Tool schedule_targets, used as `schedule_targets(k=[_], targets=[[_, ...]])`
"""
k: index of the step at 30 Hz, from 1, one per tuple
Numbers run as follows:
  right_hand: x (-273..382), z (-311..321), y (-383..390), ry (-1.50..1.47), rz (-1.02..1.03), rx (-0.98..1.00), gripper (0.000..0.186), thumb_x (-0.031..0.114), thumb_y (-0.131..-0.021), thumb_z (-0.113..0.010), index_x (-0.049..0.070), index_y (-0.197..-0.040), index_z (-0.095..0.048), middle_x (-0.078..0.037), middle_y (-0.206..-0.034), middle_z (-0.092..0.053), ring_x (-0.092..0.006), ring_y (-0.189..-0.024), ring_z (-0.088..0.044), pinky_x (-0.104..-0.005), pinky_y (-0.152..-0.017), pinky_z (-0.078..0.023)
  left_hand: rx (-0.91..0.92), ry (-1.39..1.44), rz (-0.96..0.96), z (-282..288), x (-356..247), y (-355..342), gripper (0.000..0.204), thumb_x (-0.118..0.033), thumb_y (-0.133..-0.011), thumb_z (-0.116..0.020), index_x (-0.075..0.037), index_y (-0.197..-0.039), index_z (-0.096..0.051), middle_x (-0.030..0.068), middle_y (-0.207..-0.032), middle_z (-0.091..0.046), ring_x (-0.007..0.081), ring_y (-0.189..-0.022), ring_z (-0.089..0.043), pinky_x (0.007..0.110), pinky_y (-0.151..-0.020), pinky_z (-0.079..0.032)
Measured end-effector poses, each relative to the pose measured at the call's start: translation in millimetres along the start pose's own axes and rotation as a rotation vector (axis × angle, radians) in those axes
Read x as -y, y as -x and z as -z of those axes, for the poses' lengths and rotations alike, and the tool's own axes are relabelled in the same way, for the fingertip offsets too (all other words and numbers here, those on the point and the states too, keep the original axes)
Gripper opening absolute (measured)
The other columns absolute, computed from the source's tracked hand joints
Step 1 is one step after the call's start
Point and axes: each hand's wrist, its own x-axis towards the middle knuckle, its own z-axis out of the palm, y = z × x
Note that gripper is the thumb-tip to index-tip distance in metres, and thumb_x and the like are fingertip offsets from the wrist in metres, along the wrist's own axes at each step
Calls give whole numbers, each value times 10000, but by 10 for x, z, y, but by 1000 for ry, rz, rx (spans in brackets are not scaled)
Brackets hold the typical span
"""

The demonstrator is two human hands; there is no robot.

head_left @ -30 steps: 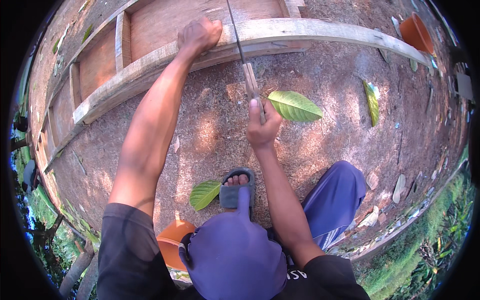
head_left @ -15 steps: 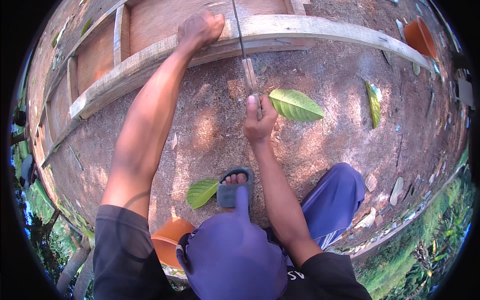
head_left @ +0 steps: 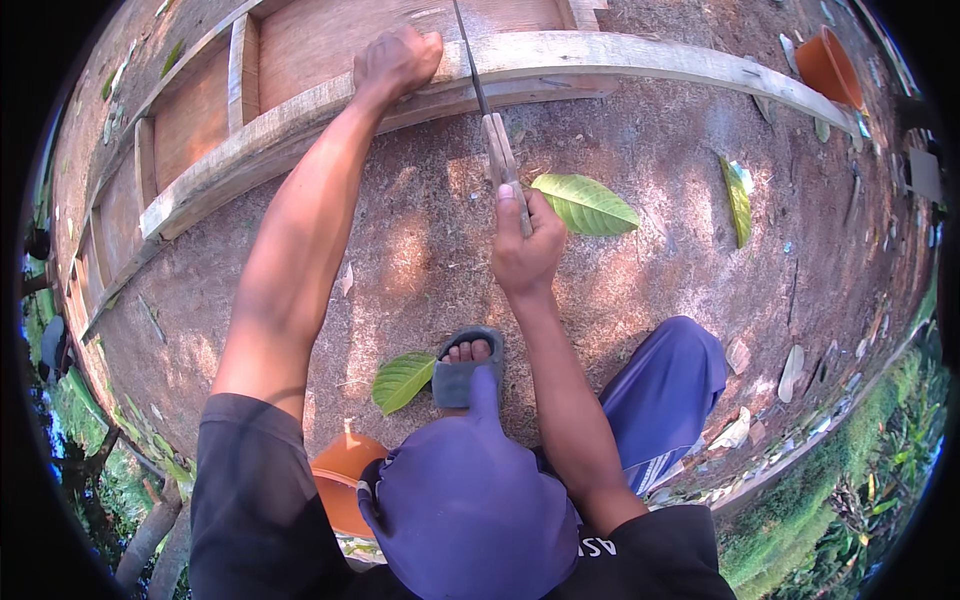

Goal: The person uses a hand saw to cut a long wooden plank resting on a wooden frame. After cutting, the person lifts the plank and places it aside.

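My right hand [head_left: 530,240] is wrapped round the wooden handle of a handsaw [head_left: 500,150], thumb along its top. The saw's thin dark blade, seen edge-on, runs away from me across a pale wooden beam [head_left: 590,52]. My left hand [head_left: 398,62] is closed on the same beam just left of the blade, knuckles up, its fingertips hidden. The beam forms the near side of a wooden frame with cross pieces and a brown plywood panel [head_left: 330,50]. Whether the blade has cut into the wood cannot be made out.
A green leaf [head_left: 588,205] lies beside my right hand, another leaf [head_left: 402,382] by my sandalled foot [head_left: 468,370]. One orange pot [head_left: 828,68] stands at the far right, another orange pot [head_left: 345,480] near my left side. Dry leaves litter the dirt ground at right.
My right hand and the saw have come slightly toward me, and the blade leans a little more to the left. My left hand keeps its hold on the beam.
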Motion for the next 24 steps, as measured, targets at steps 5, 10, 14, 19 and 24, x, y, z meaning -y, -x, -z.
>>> schedule_targets(k=[5,10,14,19,24], targets=[[96,785,1322,160,-9,47,269,188,-974,-559,39,-752,-534,15,-594,-511,-50,-538,-452,-255,-495,-343,67,68,91,-21,117,-32,522,-407,-931,-308,-8,-917,-645,13,-565,-524,205,-534,-489,450,-552,-440],[224,422,716,-4,-89,20,308,206,-996,-564,47,-735,-523,27,-596,-509,-49,-547,-443,-255,-487,-328,58,31,38,114,68,1,474,-403,-920,-315,-44,-795,-599,21,-552,-522,221,-536,-500,455,-561,-430],[54,31,45,59,22,-22,282,204,-1000,-582,42,-771,-548,28,-595,-467,-56,-542,-399,-275,-484,-317,46,67,58,43,-87,10,498,-413,-904,-351,-20,-733,-602,116,-649,-616,282,-638,-590,494,-629,-449],[45,753,1381,128,1,29,275,212,-967,-560,36,-756,-545,8,-595,-541,-62,-536,-481,-256,-510,-382,97,91,79,59,97,26,446,-376,-898,-333,-87,-624,-533,25,-545,-517,206,-514,-479,436,-526,-393],[-8,371,828,-67,-109,-16,309,232,-990,-560,25,-761,-547,20,-592,-524,-50,-539,-451,-265,-496,-351,71,73,85,118,41,68,441,-376,-902,-335,-83,-633,-526,26,-554,-523,202,-520,-484,437,-525,-397]])
